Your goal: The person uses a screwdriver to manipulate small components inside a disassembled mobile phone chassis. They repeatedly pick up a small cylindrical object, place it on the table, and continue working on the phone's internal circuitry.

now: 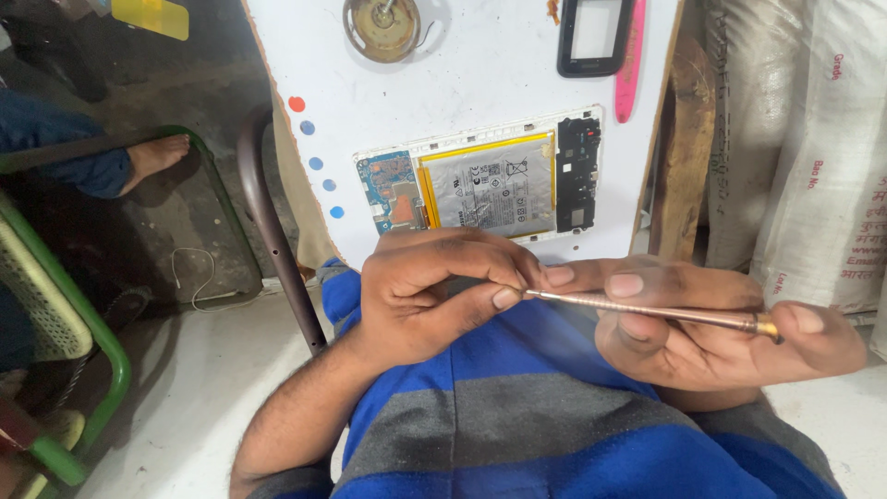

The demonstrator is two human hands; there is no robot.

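Screwdriver (647,310), slim and copper-coloured, lying level at 6 o'clock below the opened tablet (480,185). Tip end pinched by left hand (430,296), thumb against forefinger; handle gripped in right hand (711,323), fingers curled around it, thumb pressed on the cap. Best kept level, tip pinch firm, no twisting. Farther out: round metal dish (382,28) at 11 o'clock, black frame (593,37) and pink pry tool (630,60) at 1 o'clock.

A white board (480,83) carries an opened phone (480,185). Above the phone lie a round metal part (381,28), a black frame (594,37) and a pink tool (631,65).
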